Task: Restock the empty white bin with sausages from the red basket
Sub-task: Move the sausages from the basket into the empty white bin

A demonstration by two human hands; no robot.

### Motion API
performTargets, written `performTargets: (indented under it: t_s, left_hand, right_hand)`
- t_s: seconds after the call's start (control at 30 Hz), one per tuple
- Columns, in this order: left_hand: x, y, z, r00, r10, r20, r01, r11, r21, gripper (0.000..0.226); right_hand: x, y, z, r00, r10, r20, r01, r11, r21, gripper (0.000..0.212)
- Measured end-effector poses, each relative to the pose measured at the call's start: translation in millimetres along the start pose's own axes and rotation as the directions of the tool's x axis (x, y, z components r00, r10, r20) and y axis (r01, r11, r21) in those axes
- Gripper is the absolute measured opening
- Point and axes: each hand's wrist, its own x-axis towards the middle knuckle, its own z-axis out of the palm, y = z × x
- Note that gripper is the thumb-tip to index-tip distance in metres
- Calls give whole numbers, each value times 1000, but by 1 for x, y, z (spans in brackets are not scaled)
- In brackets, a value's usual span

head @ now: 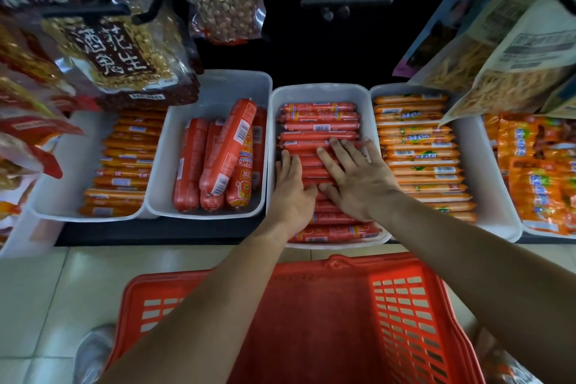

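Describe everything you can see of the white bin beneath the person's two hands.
The white bin is a rectangular tub of smooth, glossy-looking plastic with rounded corners and a rolled rim. It sits level on the dark shelf, close between a bin of thick red sausages and a bin of orange ones. Rows of thin red sausages lie crosswise from back wall to front, nearly filling it. The left hand and right hand rest flat on those sausages, fingers straight.

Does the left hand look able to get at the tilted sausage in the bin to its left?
Probably yes. The left hand lies flat on the thin sausages next door; the tilted sausage sits uncovered atop the others, with only low bin walls between.
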Motion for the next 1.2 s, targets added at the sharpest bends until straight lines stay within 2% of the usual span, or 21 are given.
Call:
performTargets:
  t_s: [0.17, 0.37, 0.47, 0.6, 0.73, 0.9, 0.97, 1.07, 1.2]
  left_hand:
    - [-11, 13, -7, 999, 30, 21, -30, 999, 15, 73]
    - [-47, 24, -56, 996, 82, -28, -80, 995, 63, 51]
    - [-72, 16, -92, 994, 68, -88, -53, 986, 157, 35]
    - [-98, -9, -130, 984, 13, -176, 24, 978, 209, 40]
    - [-104, -37, -152, 980, -8, -198, 59, 966, 252, 40]
    - [-86, -62, -161, 980, -9, -197, 58, 967, 248, 32]
    - [-75, -70, -161, 979, -2, -205, 55, 966, 252, 35]
    - [-58, -74, -161, 982, 19, -190, 31, 965, 259, 44]
    - [-38, -85, -162, 986, 26, -168, 20, 963, 270, 41]
  right_hand:
    - [-7, -1, -9, 998, 29, 52, -30, 999, 14, 74]
    - [-36, -14, -48, 990, 134, 53, -144, 945, 294, 73]
    - [-49, -32, -78, 992, 103, 70, -122, 921, 370, 71]
    - [-55, -63, -108, 998, 43, 50, -61, 888, 456, 65]
    - [-41, -98, -113, 999, -29, 19, 14, 843, 537, 65]
    - [-4, -130, -111, 998, 3, -59, 33, 801, 598, 65]
    - [14, -137, -111, 994, 25, -106, 48, 773, 633, 64]
    - [38, -144, -111, 996, 3, -86, 51, 785, 617, 59]
    - [58, -151, -111, 997, -57, -59, 78, 889, 451, 55]
